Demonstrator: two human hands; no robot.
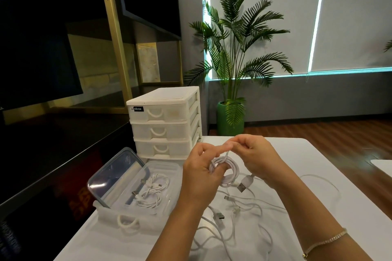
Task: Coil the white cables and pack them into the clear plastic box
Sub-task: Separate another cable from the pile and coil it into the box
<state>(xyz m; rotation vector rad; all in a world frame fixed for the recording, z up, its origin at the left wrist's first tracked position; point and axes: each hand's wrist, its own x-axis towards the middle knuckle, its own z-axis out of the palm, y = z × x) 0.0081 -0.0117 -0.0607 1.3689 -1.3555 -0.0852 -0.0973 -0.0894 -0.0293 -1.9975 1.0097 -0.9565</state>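
Nearest to me, a tangle of loose white cables point(237, 224) sprawls over the white table point(318, 207), several USB plugs showing among the strands. A thin bracelet point(324, 241) sits on my right wrist at the lower edge of the view.

Just above that tangle I have both hands raised off the table. My left hand point(201, 167) grips a coiled white cable point(226, 170), fingers curled round one side of the loops. My right hand point(254, 157) pinches the cable's free strand at the top of the coil, fingertips meeting those of the left hand. One USB plug point(244, 184) of this cable hangs below the coil, by my right wrist.

To the left, the clear plastic box point(169, 178) rests on the table near its left edge, with two coiled cables point(151, 194) already lying inside. Its clear lid point(114, 176) leans tilted against the box's left side.

Behind the box stands a white drawer unit point(165, 125) with three drawers, all pushed in. Farther off, a palm plant point(239, 38) in a green pot point(230, 121) stands on the wooden floor by the window blinds, and a dark shelf with gold framing point(114, 34) fills the left.
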